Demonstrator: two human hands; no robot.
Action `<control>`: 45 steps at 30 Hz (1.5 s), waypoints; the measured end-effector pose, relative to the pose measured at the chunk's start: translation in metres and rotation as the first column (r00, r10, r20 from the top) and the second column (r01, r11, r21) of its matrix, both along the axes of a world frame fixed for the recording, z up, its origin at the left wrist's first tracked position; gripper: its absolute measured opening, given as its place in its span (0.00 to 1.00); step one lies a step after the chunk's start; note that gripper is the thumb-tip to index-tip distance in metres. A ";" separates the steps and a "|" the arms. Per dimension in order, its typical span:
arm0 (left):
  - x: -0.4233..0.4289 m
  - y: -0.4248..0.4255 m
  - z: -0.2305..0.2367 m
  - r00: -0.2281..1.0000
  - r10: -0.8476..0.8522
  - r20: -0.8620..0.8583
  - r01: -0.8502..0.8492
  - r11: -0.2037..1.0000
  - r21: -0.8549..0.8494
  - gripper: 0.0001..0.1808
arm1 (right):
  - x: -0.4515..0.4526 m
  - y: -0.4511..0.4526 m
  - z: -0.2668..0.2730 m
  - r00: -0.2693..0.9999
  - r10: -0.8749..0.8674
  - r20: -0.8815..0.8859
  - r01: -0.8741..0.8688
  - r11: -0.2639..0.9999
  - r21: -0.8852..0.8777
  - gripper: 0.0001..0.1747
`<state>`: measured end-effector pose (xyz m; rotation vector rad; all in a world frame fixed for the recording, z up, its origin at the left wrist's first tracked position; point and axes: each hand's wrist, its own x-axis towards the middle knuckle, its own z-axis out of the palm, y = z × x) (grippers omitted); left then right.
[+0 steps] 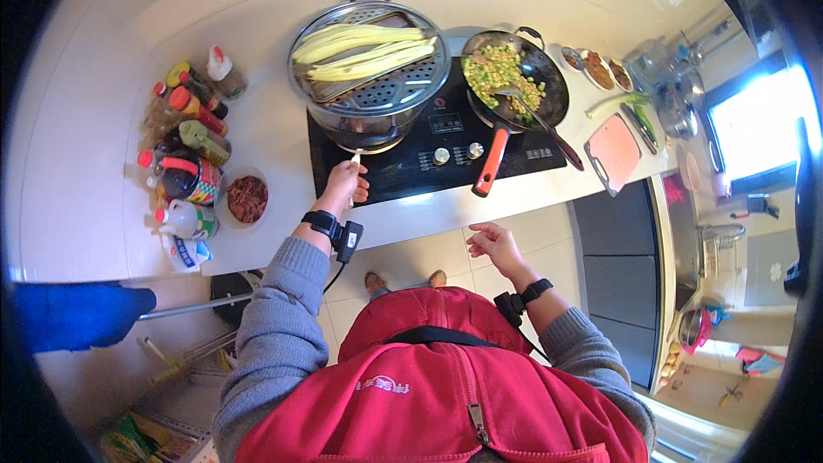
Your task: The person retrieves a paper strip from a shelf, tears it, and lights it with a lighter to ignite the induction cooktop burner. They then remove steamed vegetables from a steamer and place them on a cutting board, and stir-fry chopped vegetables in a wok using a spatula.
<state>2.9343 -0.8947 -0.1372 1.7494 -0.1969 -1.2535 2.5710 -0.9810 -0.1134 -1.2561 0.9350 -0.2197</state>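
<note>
My left hand (347, 185) is closed around a white handle (356, 158) at the near side of a pot (370, 132). Whether the handle belongs to that pot I cannot tell. Atop the pot sits a perforated metal steamer (375, 98) with a rectangular tray (328, 91) of peeled, pale green eggplant strips (360, 45). My right hand (496, 247), fingers loosely bent and holding nothing, hovers over the floor in front of the counter. Nearest to it is the red handle (492, 164) of a wok (546, 87). Inside the wok are chopped yellow and green vegetables (498, 67) and a spatula (537, 112).
Both vessels stand on a black cooktop (411, 180). Bottles (193, 177) and a bowl of dark red food (247, 199) line the left counter. Rightward are seasoning dishes (598, 69), a pink cutting board (615, 151), a knife (638, 127) and green onion (617, 103). A sink faucet (721, 231) lies farther right.
</note>
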 end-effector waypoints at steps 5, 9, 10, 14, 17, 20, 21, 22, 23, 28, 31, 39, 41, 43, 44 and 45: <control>0.004 -0.013 -0.002 0.992 -0.067 0.104 0.057 0.994 0.098 0.18 | -0.021 0.002 0.001 0.998 -0.054 -0.030 0.054 0.999 0.008 0.14; 0.006 -0.025 -0.023 0.990 0.072 -0.125 -0.080 0.995 -0.061 0.17 | -0.019 -0.004 -0.014 0.997 -0.060 -0.041 0.061 0.998 0.026 0.14; 0.006 -0.025 -0.028 0.993 0.042 -0.109 -0.053 0.993 -0.103 0.15 | -0.015 -0.008 -0.022 0.997 -0.063 -0.038 0.064 0.998 0.021 0.14; -0.002 -0.022 -0.033 0.999 0.019 0.027 -0.018 0.999 -0.051 0.16 | 0.024 -0.032 -0.063 0.998 -0.055 -0.035 0.053 0.997 -0.052 0.14; -0.008 -0.024 -0.027 0.996 0.081 0.030 -0.081 0.997 -0.004 0.17 | 0.069 -0.055 -0.091 0.959 -0.153 -0.237 0.048 0.916 -0.399 0.15; -0.009 -0.029 -0.021 0.993 0.100 0.064 -0.104 0.993 0.060 0.18 | 0.106 -0.076 -0.100 0.973 -0.230 0.025 0.201 0.788 -0.582 0.23; -0.009 -0.029 -0.021 0.990 0.101 0.099 -0.110 0.990 0.085 0.18 | 0.117 -0.083 -0.099 0.969 -0.245 -0.001 0.190 0.753 -0.630 0.26; -0.009 -0.029 -0.023 0.988 0.117 0.096 -0.125 0.989 0.084 0.18 | 0.126 -0.088 -0.098 0.969 -0.246 -0.001 0.195 0.770 -0.608 0.30; -0.009 -0.028 -0.024 0.993 0.102 0.062 -0.105 0.994 0.042 0.17 | 0.133 -0.092 -0.096 0.966 -0.257 -0.019 0.194 0.771 -0.607 0.29; -0.010 -0.025 -0.033 0.990 0.138 -0.035 -0.141 0.984 -0.105 0.17 | 0.134 -0.085 -0.097 0.959 -0.281 0.025 0.242 0.775 -0.584 0.25; -0.009 -0.034 -0.035 0.988 0.145 0.048 -0.143 0.989 -0.041 0.15 | 0.112 -0.071 -0.109 0.952 -0.286 0.109 0.293 0.747 -0.597 0.21; -0.006 -0.044 -0.039 0.985 0.172 -0.010 -0.172 0.984 -0.040 0.17 | 0.031 -0.039 -0.117 0.907 -0.417 -0.064 0.371 0.861 -0.348 0.16; -0.004 -0.045 -0.041 0.983 0.183 -0.029 -0.184 0.981 -0.061 0.17 | 0.015 -0.030 -0.114 0.900 -0.432 -0.056 0.389 0.854 -0.344 0.15; 0.000 -0.046 -0.044 0.985 0.171 -0.004 -0.171 0.984 -0.051 0.15 | 0.001 -0.023 -0.111 0.894 -0.439 -0.085 0.401 0.871 -0.282 0.15; 0.001 -0.047 -0.044 0.985 0.174 0.005 -0.174 0.984 -0.046 0.15 | -0.003 -0.020 -0.110 0.886 -0.459 -0.070 0.429 0.866 -0.256 0.15; 0.002 -0.048 -0.045 0.984 0.177 0.013 -0.176 0.984 -0.040 0.15 | -0.008 -0.018 -0.109 0.881 -0.466 -0.076 0.435 0.864 -0.255 0.15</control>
